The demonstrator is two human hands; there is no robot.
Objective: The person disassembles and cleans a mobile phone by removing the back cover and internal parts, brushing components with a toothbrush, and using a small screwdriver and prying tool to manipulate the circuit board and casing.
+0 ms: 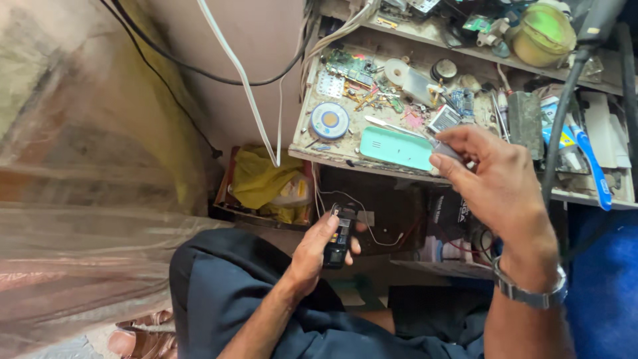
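Landmark: a cluttered workbench shelf (345,149) ran across the upper right of the view; every place below is given against it.
Left hand: the person's left hand (318,256) sat below the shelf's front edge, over the lap, its fingers curled around a small dark phone (339,238), thumb laid across the top.
Phone, look: it was narrow, black and opened up, with small parts showing on its face and a thin wire looping away from it towards the space under the shelf.
Phone, place: below the shelf and left of its middle, gripped upright in the left hand.
Risk, phone: the grip looked light, so the phone could have slipped off the knee to the floor, or the wire could have snagged and pulled loose.
Right hand: the right hand (495,176) was raised at the shelf's front edge, right of the phone, thumb and fingertips pinched on a slim grey tool (446,150).
Risk, tool: the pinch was small; a knock against the shelf edge could have dropped it among the loose parts.
Shelf clutter: a mint-green cover (397,147) lay just left of the right hand, a round blue-and-white disc (329,120) further left, and circuit boards (350,64) behind.
Risk, clutter: a sweeping wrist could have pushed the cover off the edge.
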